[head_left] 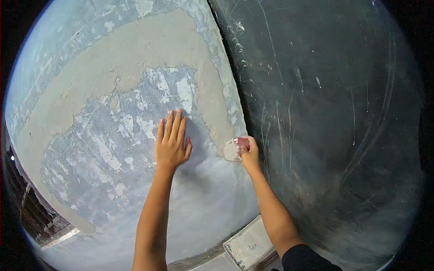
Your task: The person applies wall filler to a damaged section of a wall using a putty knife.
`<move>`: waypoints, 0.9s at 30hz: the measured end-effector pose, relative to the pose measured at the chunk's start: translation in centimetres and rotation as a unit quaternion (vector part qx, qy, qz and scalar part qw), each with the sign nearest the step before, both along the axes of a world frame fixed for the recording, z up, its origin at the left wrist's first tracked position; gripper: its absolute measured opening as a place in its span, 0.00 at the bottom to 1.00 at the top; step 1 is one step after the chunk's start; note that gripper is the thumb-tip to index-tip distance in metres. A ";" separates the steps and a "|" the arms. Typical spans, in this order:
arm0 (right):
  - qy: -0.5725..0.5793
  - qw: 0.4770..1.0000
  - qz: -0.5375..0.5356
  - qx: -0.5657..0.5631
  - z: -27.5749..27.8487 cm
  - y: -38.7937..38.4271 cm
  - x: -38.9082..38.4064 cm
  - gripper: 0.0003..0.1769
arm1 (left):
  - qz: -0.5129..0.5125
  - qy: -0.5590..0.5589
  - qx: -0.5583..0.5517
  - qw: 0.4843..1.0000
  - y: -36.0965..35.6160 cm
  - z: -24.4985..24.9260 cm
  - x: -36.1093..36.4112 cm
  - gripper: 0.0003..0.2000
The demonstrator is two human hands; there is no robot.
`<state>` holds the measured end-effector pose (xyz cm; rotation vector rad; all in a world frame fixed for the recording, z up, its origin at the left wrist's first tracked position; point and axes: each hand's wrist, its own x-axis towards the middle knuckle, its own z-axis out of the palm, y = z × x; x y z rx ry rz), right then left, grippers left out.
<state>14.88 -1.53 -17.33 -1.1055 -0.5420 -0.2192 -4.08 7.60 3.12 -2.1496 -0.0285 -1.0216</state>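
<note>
My left hand [171, 147] lies flat against a pale blue-grey surface [203, 185], fingers straight and pointing up. My right hand [251, 157] grips a small putty spreader [231, 150], its reddish part under my thumb and its face coated with beige putty. The spreader rests against the surface near its right edge, at the lower end of a beige putty band [158, 36]. This band curves up and over to the left, around a patch of scraped, blotchy grey and white [117, 149].
To the right, past a dark gap, stands a dark grey surface [325, 104] with scratches and pale specks. A white ribbed rectangular piece [248, 244] sits below my right forearm. At the lower left, a dark opening [34, 212] shows beyond the surface's edge.
</note>
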 end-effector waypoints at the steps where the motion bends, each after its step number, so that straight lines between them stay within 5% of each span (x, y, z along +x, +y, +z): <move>1: 0.000 1.000 -0.001 0.000 -0.4 -0.1 0.4 0.15 | -0.005 -0.001 -0.002 1.000 0.0 0.0 0.0 0.32; 6: 0.118 0.986 -0.013 0.117 -1.3 -1.9 1.4 0.17 | -0.015 -0.007 -0.005 1.000 0.0 0.1 0.1 0.32; 10: 0.012 0.999 0.022 0.024 2.1 -1.0 -1.5 0.18 | -0.003 -0.002 -0.001 1.000 0.0 -0.1 0.0 0.31; 15: 0.023 0.996 -0.061 0.054 0.5 0.4 3.6 0.18 | -0.006 -0.004 -0.011 1.000 -0.1 0.0 -0.2 0.31; 18: 0.143 0.980 -0.029 0.133 0.8 -2.3 2.8 0.19 | -0.012 -0.008 -0.005 1.000 0.1 0.0 0.0 0.31; 22: 0.015 0.996 -0.076 0.036 1.3 -0.7 -1.2 0.17 | -0.010 -0.004 -0.005 1.000 0.0 -0.1 -0.1 0.31; 27: 0.115 0.991 -0.022 0.069 -1.3 0.3 0.9 0.17 | -0.005 -0.002 -0.010 1.000 0.0 -0.1 -0.1 0.31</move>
